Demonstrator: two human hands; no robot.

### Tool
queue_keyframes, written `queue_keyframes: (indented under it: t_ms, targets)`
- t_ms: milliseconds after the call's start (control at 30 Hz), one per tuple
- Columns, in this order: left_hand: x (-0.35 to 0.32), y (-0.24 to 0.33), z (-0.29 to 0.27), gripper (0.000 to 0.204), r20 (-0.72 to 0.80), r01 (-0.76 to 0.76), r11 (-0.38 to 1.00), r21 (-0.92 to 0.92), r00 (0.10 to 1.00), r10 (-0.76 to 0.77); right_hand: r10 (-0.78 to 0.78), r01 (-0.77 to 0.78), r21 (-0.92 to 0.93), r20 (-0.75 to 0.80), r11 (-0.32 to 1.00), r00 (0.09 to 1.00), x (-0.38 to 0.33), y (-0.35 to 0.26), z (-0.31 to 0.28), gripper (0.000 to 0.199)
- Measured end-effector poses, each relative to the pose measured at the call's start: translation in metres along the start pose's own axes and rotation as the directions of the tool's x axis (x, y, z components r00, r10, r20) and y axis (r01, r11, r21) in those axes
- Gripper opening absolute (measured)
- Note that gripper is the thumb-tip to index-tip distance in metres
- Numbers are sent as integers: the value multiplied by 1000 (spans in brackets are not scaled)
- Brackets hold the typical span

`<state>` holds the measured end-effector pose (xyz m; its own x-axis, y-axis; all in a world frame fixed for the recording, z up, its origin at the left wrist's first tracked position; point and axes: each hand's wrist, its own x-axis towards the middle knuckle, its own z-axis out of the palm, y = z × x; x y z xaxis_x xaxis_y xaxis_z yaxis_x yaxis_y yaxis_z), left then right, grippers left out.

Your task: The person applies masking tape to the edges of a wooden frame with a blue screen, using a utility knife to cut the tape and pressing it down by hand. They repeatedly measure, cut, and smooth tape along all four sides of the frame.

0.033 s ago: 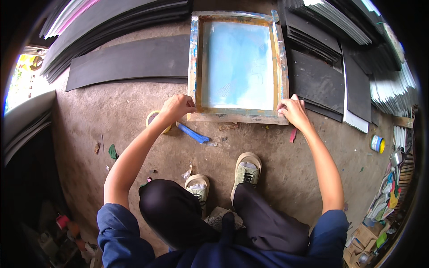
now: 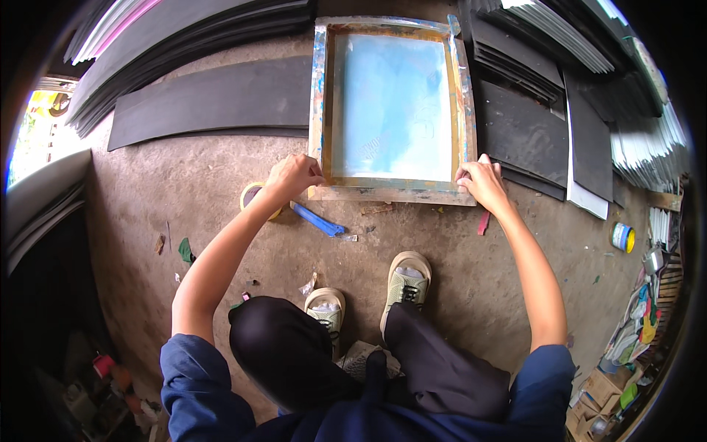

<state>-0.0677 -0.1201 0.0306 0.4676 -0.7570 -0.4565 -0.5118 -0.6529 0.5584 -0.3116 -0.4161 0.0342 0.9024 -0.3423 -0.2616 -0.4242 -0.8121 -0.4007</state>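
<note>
The wooden frame (image 2: 391, 110) with its blue mesh lies flat on the floor (image 2: 184, 199) in front of me. My left hand (image 2: 294, 175) and right hand (image 2: 480, 180) close their fingers on its near corners. A tape roll (image 2: 252, 197) and blue scraper (image 2: 317, 219) lie near left.

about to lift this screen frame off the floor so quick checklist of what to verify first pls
1. Left hand on the wooden screen frame at its near left corner: ok.
2. Right hand on the near right corner: ok; whether either grip is firm: cannot tell.
3. Frame lying flat on the concrete floor, near edge toward the shoes: ok.
4. Far right side clear: not ok, black sheets lie right against the frame.
5. Loose things near the left hand: not ok, a blue tool and a tape roll lie close by.
6. Mesh undamaged: cannot tell, it shows only blue stains.
</note>
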Motion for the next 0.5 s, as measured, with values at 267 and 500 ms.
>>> queue_keyframes:
  t_ms: [267, 500]
  targets:
    - [8, 8, 16, 16, -121, 3, 953, 302, 992, 35, -16, 13, -126, -21, 992, 1000, 8, -1, 18, 5]
    - [15, 18, 19, 15, -152, -5, 887, 463, 985, 84, -157, 124, -353, -67, 928, 985, 19, -1, 26, 4]
